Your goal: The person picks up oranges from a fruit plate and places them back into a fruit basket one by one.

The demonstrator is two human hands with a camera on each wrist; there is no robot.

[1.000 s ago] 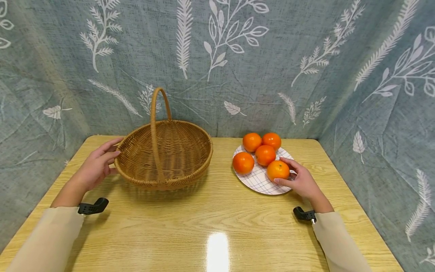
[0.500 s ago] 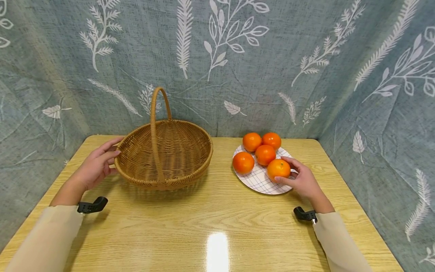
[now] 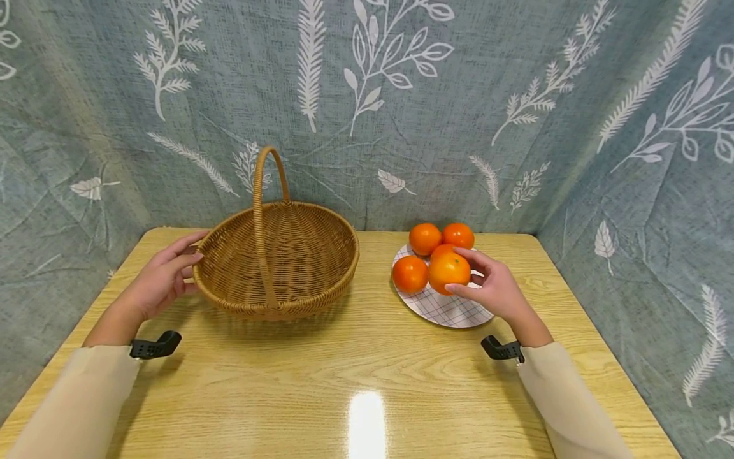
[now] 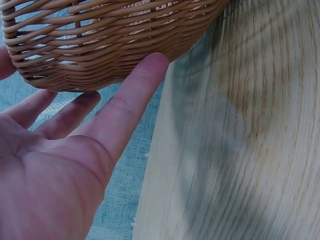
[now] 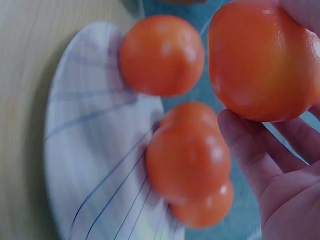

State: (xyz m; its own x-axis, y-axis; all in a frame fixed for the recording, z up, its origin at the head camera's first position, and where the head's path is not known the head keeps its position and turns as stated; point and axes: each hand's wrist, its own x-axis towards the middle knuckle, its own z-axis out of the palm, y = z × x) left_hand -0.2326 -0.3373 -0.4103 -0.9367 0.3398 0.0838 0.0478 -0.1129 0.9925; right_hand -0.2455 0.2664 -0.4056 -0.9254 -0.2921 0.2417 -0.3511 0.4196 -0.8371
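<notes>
In the head view, my right hand (image 3: 493, 285) grips an orange (image 3: 449, 273) between thumb and fingers, raised above the checked white plate (image 3: 453, 312). The right wrist view shows this held orange (image 5: 265, 60) apart from the others. Several more oranges sit on the plate: one at its left (image 3: 410, 274), two at the back (image 3: 425, 239), and a middle one partly hidden behind the held orange. My left hand (image 3: 163, 277) touches the left end of the wicker basket (image 3: 298, 261). In the left wrist view, its fairly straight fingers (image 4: 127, 100) lie against the woven side.
The basket's tall arched handle (image 3: 260, 217) stands upright across its middle. Both basket and plate stand on a wooden table (image 3: 321, 376), with a gap between them. A leaf-patterned cloth (image 3: 355, 172) hangs close behind and at both sides.
My right hand has lifted the orange off the front right of the plate and moved it up and to the left. The left hand and basket have stayed about the same.
</notes>
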